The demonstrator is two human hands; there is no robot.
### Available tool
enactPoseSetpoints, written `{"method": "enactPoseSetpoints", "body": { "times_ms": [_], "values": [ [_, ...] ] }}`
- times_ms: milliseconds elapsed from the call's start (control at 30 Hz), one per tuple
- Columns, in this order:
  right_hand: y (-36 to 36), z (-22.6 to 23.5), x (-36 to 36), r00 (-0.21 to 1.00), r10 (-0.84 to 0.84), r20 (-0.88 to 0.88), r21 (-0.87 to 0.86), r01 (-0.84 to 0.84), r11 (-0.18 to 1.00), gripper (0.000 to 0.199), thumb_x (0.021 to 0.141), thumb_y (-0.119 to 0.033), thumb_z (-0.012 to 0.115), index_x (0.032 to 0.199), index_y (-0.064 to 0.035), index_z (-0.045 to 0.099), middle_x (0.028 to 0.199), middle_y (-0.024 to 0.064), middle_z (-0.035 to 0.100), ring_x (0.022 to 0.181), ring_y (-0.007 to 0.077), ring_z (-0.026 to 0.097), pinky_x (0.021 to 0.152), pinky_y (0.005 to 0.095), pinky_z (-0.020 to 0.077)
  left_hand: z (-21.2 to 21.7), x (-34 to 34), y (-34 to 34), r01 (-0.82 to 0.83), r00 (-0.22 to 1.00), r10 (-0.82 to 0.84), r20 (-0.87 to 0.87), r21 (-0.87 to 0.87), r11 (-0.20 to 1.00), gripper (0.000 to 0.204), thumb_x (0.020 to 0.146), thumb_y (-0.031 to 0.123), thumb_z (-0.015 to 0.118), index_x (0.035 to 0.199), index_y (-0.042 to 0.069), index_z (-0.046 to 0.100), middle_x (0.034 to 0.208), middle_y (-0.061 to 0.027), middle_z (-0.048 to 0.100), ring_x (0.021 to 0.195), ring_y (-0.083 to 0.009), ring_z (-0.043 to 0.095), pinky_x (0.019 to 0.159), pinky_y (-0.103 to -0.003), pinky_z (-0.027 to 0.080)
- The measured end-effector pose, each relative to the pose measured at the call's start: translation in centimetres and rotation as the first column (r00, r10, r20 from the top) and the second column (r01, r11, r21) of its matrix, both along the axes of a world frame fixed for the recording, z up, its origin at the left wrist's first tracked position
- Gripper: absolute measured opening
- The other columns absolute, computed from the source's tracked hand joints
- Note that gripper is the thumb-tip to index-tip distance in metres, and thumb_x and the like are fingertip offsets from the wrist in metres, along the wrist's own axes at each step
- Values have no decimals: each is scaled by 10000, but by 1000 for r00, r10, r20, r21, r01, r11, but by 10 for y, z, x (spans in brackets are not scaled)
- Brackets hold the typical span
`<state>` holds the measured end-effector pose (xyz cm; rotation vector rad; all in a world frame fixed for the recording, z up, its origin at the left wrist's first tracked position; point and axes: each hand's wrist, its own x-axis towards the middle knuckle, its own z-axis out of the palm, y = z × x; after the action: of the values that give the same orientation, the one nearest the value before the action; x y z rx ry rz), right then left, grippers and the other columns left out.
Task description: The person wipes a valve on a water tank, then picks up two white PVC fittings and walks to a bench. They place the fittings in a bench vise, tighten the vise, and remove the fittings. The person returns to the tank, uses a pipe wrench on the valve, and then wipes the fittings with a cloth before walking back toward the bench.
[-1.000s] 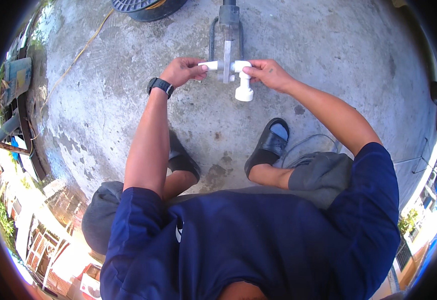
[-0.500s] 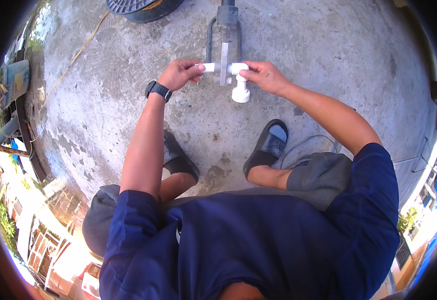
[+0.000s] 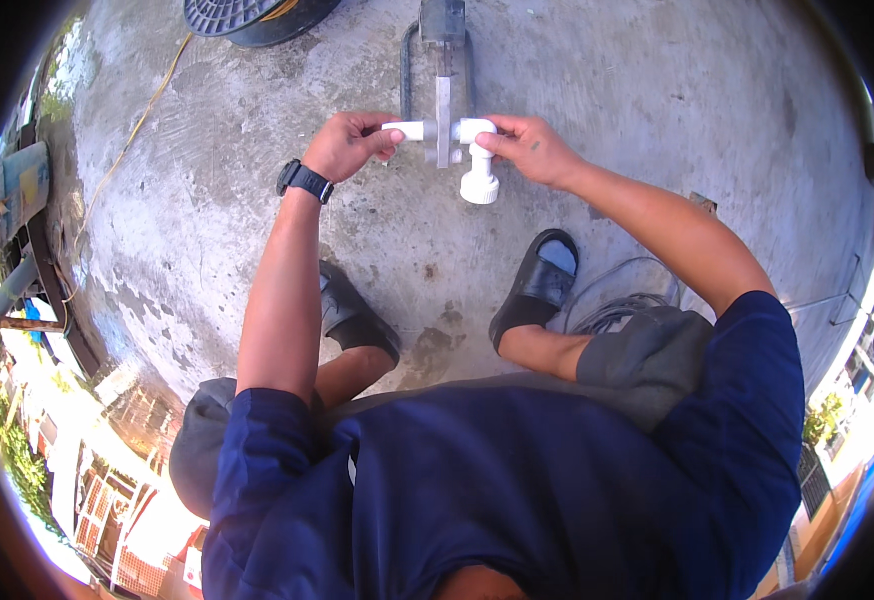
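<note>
Between my hands a flat metal plate [image 3: 444, 115], seen edge-on, extends from a grey tool body [image 3: 442, 22]; it looks like a pipe-welding iron. Short grey sockets stick out from the plate's sides. My left hand [image 3: 352, 145], with a dark watch at the wrist, pinches a short white plastic pipe [image 3: 409, 130] whose right end meets the socket on the left. On the other side my right hand [image 3: 527, 150] grips a white elbow fitting [image 3: 475, 131] against the opposite socket. Below the elbow hangs a ribbed white cap [image 3: 480, 188]. My fingers partly cover both pieces.
A dark U-shaped stand [image 3: 406, 75] flanks the tool on the concrete floor [image 3: 657, 80]. At the far left lies a black reel [image 3: 282, 25] with a yellow cord [image 3: 152, 100]. Coiled grey cable [image 3: 622, 312] rests beside my right foot, which wears a black slide sandal [image 3: 537, 285].
The whole view has shifted slightly, with tool and reel a little further left and up. Both hands keep their hold on the pipe and elbow, pressed toward the plate as before.
</note>
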<state>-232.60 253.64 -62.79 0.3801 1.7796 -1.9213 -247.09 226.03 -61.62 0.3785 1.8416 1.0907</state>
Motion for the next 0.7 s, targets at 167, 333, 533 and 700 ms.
{"method": "enactPoseSetpoints", "body": {
  "times_ms": [167, 333, 533, 700],
  "values": [
    [4, 1, -1, 998, 9, 61, -12, -8, 1000, 420, 1008, -278, 633, 1329, -8, 614, 1138, 63, 690, 1029, 129, 640, 921, 310, 535, 5, 4, 4, -3, 997, 8, -79, 60, 998, 370, 923, 282, 749, 1174, 12, 723, 842, -44, 726, 758, -109, 675, 727, -278, 554],
    [0, 1, -4, 998, 34, 57, -5, -34, 999, 445, 1008, -322, 625, 1325, -10, 619, 1149, 71, 691, 1038, 143, 644, 920, 324, 531, 7, 7, 1, -30, 993, 29, -118, -4, 1000, 375, 916, 282, 755, 1182, 20, 723, 824, -45, 719, 743, -106, 664, 713, -275, 545],
    [-8, 0, -4, 997, 0, 72, -33, 2, 999, 455, 1005, -333, 627, 1325, -9, 618, 1151, 72, 689, 1035, 143, 639, 918, 324, 522, 9, 8, -1, -27, 984, 19, -178, -43, 999, 355, 912, 264, 759, 1178, 32, 728, 825, -39, 718, 740, -99, 649, 703, -277, 532],
    [-9, 2, -1, 998, -9, 65, -33, 11, 999, 450, 1004, -336, 628, 1322, -17, 623, 1136, 65, 690, 1026, 140, 637, 908, 321, 523, 9, 9, -1, -28, 981, 22, -191, -28, 999, 345, 904, 263, 766, 1171, 46, 733, 827, -43, 721, 735, -103, 638, 693, -284, 521]
  ]
}}
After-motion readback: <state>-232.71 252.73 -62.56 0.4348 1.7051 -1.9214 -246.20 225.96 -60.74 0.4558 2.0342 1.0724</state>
